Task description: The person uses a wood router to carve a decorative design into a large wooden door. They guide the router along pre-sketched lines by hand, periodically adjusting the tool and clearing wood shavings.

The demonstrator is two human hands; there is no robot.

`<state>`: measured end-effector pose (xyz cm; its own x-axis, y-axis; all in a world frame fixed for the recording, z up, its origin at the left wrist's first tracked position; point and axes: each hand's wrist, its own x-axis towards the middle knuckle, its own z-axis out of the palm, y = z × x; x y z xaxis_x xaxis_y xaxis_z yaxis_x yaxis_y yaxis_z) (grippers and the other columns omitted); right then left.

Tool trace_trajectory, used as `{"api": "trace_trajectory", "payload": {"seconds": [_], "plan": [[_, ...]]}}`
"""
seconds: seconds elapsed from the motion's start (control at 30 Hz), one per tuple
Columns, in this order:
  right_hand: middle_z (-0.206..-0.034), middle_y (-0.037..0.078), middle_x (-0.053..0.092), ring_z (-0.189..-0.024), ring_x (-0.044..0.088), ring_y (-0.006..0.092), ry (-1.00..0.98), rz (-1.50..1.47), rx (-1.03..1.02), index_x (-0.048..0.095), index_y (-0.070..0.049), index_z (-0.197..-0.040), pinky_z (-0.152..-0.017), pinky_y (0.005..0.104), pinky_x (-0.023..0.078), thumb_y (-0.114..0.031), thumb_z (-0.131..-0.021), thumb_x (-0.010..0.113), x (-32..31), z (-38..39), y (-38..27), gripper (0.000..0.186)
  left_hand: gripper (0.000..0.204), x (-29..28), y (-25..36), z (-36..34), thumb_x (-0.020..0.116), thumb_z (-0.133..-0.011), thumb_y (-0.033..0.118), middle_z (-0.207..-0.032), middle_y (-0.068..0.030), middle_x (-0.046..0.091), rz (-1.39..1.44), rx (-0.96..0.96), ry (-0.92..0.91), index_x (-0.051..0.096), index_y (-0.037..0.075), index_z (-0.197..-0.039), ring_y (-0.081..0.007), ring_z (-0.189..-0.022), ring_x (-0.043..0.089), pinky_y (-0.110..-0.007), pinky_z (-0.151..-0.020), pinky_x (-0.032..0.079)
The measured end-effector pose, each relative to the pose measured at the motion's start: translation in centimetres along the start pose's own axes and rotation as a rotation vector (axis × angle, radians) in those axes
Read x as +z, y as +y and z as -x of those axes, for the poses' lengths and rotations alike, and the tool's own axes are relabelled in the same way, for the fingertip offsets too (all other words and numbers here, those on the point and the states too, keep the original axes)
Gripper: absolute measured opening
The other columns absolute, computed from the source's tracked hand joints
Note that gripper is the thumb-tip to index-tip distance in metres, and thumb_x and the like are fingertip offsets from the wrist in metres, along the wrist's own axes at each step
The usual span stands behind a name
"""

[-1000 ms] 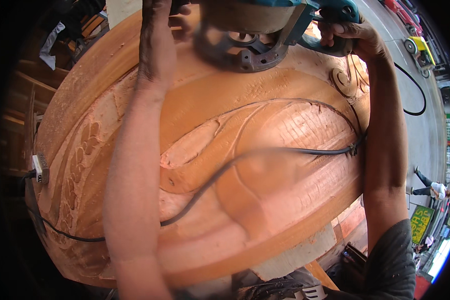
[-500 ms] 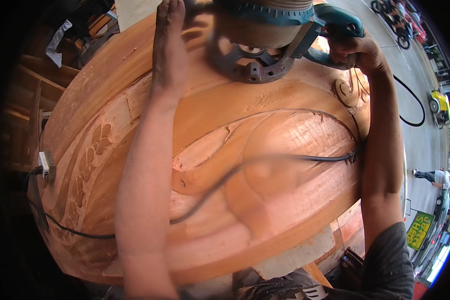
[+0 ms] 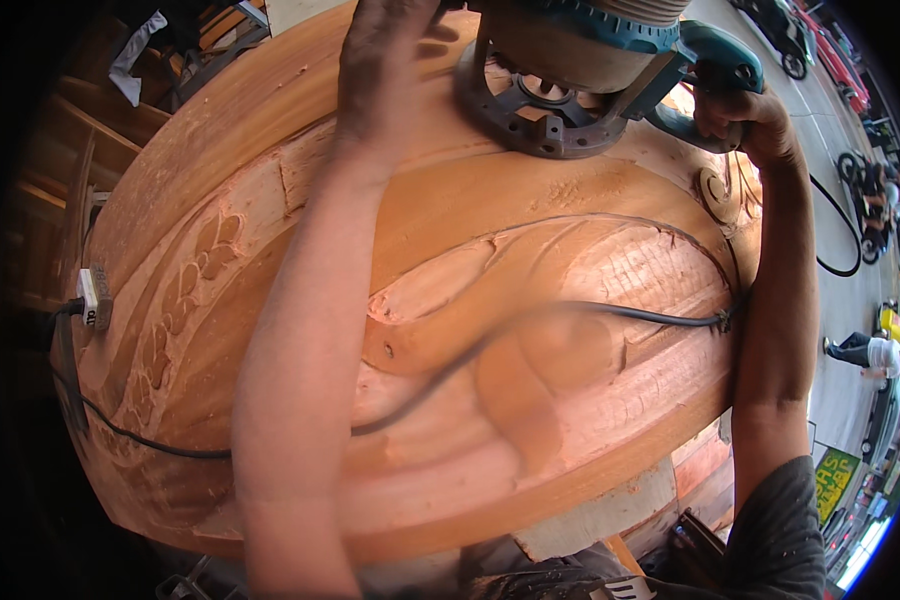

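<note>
A large carved wooden panel [image 3: 490,250], with scrolls and leaf shapes, fills the middle of the view. On its upper part is a teal and dark metal router [image 3: 570,70] with an open round base. My right hand [image 3: 755,120] is closed on the router's right handle. My left hand [image 3: 385,70] is high up at the router's left side, smeared by motion, so its grip is unclear. A black cord [image 3: 660,315] crosses the carving between my forearms, partly blurred, and a white plug connector [image 3: 93,297] lies at the panel's left edge.
Wooden pieces and frames [image 3: 80,160] stand in shadow on the left. Boards [image 3: 590,510] show under the panel's lower edge. At the right, beyond a concrete floor [image 3: 830,300], are motorcycles [image 3: 860,205], a yellow vehicle, a yellow sign [image 3: 835,480] and another person [image 3: 865,355].
The router and both my hands have shifted rightward in the view, along with my forearms. The panel appears slightly shifted too. My right hand stays on the handle.
</note>
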<state>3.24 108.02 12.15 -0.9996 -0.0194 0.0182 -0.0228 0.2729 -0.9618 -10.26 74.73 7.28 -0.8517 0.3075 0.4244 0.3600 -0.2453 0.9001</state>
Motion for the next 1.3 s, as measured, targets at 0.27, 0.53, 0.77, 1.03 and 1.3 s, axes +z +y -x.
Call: {"api": "trace_trajectory", "payload": {"seconds": [0.27,0.53,0.77,1.03,1.3], "plan": [[-0.067,0.001,0.051,-0.056,0.048,0.0144,0.011,-0.024,0.011,0.063,-0.001,-0.104,-0.055,0.0303,0.041,-0.021,-0.071,0.072,0.5,0.2,-0.2,0.039,0.064,0.3,0.2,0.2,0.049,-0.102,0.066,-0.114,-0.0039,0.065,-0.067,0.027,-0.017,0.057,0.011,-0.135,-0.0144,-0.096,0.061,-0.031,-0.086,0.049],[-0.073,0.006,0.062,-0.065,0.059,0.016,-0.043,-0.077,-0.021,0.066,0.004,-0.114,-0.063,0.03,0.046,-0.034,-0.076,0.083,-0.9,-0.2,1.1,0.057,0.063,0.2,0.6,0.5,0.049,-0.103,0.065,-0.112,-0.0024,0.064,-0.025,-0.011,-0.035,0.057,0.01,-0.133,-0.0123,-0.094,0.059,-0.03,-0.086,0.049],[-0.067,0.007,0.061,-0.062,0.059,0.0165,-0.073,0.04,-0.099,0.066,0.006,-0.118,-0.062,0.0302,0.047,-0.031,-0.075,0.079,-1.5,-0.5,1.1,0.058,0.044,0.3,0.0,0.3,0.055,-0.107,0.047,-0.105,-0.0038,0.066,0.066,0.0,-0.025,0.061,0.007,-0.124,-0.0112,-0.091,0.063,-0.029,-0.081,0.05],[-0.068,0.007,0.064,-0.06,0.059,0.0179,-0.141,0.053,-0.035,0.068,0.002,-0.092,-0.062,0.0302,0.048,-0.017,-0.068,0.069,-2.2,-0.3,0.9,0.031,0.046,-0.1,-0.4,0.1,0.054,-0.107,0.046,-0.104,-0.006,0.067,0.043,0.006,-0.025,0.06,0.005,-0.127,-0.0114,-0.089,0.062,-0.028,-0.085,0.05],[-0.068,0.004,0.059,-0.057,0.055,0.0131,-0.099,-0.03,-0.061,0.068,0.002,-0.116,-0.058,0.0266,0.045,-0.017,-0.07,0.072,0.7,0.2,-0.8,0.05,0.062,0.7,0.6,0.7,0.047,-0.106,0.061,-0.097,-0.0035,0.063,-0.104,-0.029,-0.023,0.056,0.007,-0.137,-0.0085,-0.081,0.055,-0.025,-0.081,0.047]]}}
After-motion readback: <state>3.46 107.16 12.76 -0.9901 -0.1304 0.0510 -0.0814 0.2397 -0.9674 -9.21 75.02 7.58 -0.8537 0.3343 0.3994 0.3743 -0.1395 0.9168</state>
